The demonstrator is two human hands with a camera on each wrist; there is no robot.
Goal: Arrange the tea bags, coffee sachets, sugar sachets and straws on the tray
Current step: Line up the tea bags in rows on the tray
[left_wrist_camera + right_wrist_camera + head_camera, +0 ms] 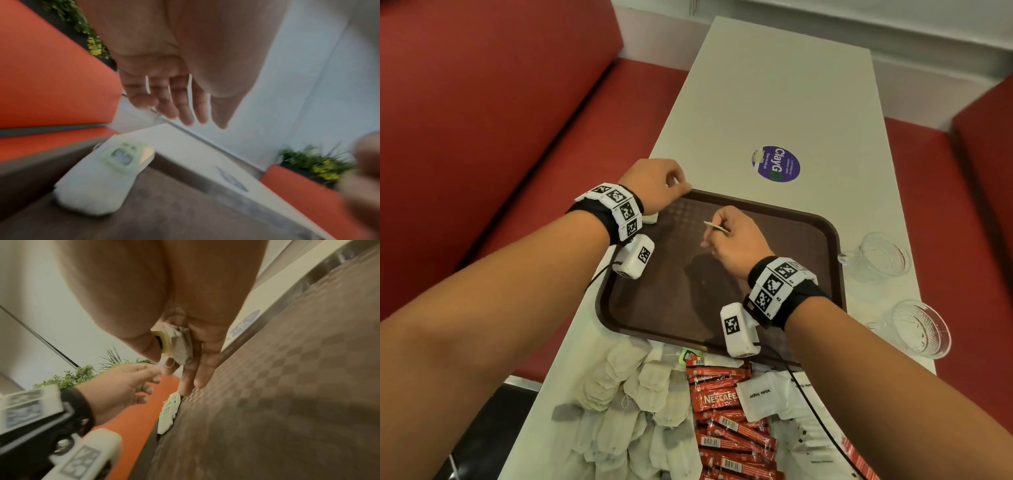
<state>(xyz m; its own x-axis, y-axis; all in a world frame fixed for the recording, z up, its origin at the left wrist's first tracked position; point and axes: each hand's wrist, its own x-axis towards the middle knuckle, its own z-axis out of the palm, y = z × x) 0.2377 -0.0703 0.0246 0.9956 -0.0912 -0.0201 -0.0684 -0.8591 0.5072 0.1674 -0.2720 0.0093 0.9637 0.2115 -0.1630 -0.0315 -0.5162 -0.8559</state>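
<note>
Pinched between the thumb and fingers of the right hand (732, 240), a tea bag (182, 350) with its pale green tag hangs above the middle of the brown tray (828, 240), probably so that it can be laid down flat. Just beyond the grip, toward the tray's left rim, a first tea bag (96, 177) already lies on the tray floor, which suggests a row being started there. Over that rim hovers the left hand (657, 186), holding nothing, its fingers extended in the left wrist view. Behind the grip, off the tray's near edge, wait the heaps of tea bags (626, 404), coffee sachets (722, 411) and sugar sachets (763, 397). Most of the tray floor around the grip is bare, leaving open room; two glass cups (880, 257) stand off its right edge.
</note>
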